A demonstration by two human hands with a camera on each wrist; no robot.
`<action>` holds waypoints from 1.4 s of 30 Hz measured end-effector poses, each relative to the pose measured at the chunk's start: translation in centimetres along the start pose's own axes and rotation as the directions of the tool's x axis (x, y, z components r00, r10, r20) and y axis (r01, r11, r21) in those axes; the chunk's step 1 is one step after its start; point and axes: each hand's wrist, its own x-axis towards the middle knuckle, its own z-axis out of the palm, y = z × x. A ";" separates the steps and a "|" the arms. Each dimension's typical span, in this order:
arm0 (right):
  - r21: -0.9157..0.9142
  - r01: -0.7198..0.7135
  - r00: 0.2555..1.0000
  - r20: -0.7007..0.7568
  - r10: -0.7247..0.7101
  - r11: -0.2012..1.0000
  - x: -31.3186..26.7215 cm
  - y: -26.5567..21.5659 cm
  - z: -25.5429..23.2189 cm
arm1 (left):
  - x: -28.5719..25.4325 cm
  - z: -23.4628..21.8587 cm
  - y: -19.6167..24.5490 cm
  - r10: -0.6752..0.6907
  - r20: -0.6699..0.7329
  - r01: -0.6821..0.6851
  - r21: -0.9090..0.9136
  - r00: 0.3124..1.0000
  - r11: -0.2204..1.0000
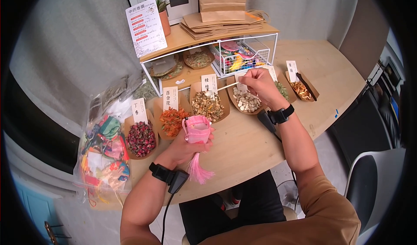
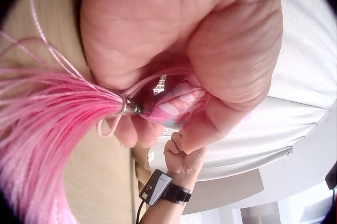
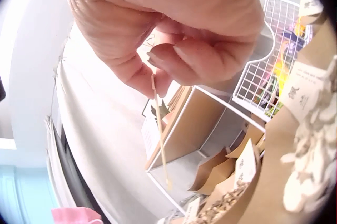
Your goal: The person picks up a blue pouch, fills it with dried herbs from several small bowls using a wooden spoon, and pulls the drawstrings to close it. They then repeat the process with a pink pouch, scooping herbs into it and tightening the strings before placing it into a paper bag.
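My left hand (image 1: 184, 149) grips a pink pouch (image 1: 197, 134), held upright with its mouth open, and a pink tassel (image 1: 200, 169) hangs below it. In the left wrist view the fingers of the left hand (image 2: 179, 34) curl round the pouch (image 2: 179, 100). Between thumb and fingertips, my right hand (image 1: 263, 86) pinches a thin pale stick (image 1: 228, 86); its far end is over the tray of chopped pale herbs (image 1: 207, 106). The right wrist view shows the stick (image 3: 160, 139) pointing down from the right hand (image 3: 174, 39).
Paper trays hold red buds (image 1: 141, 139), orange petals (image 1: 173, 121), white slices (image 1: 246, 101) and brown pieces (image 1: 300, 90) with a black utensil. Behind stands a white-framed shelf (image 1: 210, 39) with a wire basket (image 1: 239, 58). A plastic bag of colourful pouches (image 1: 108, 158) lies left.
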 end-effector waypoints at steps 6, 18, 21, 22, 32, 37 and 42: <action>-0.263 -0.050 0.999 -0.007 0.050 0.964 1.1 1.9 -1.3 | 0.2 -0.7 -0.2 -0.036 0.030 0.036 0.000 0.999 0.999; -0.449 -0.154 0.970 0.099 0.220 0.880 0.5 2.4 0.2 | 0.3 -0.7 -0.2 -0.042 0.031 0.043 -0.016 0.999 0.999; -0.375 -0.227 0.948 0.127 0.293 0.899 0.3 1.9 0.4 | 0.2 -0.7 -0.2 -0.048 0.028 0.048 -0.016 0.998 0.999; -0.347 -0.256 0.938 0.137 0.319 0.902 0.3 1.7 0.4 | 0.2 -0.7 -0.2 -0.049 0.029 0.049 -0.015 0.998 0.999; -0.254 -0.344 0.909 0.151 0.388 0.904 1.1 2.7 -0.4 | 0.2 -0.7 -0.2 -0.046 0.032 0.047 -0.019 0.998 0.999; -0.219 -0.354 0.913 0.132 0.387 0.909 1.0 2.4 -0.5 | 0.2 -0.7 -0.1 -0.050 0.028 0.051 -0.021 0.998 0.998; -0.183 -0.366 0.908 0.143 0.394 0.912 1.2 2.2 -0.8 | 0.2 -0.6 -0.1 -0.047 0.029 0.047 -0.021 0.998 0.999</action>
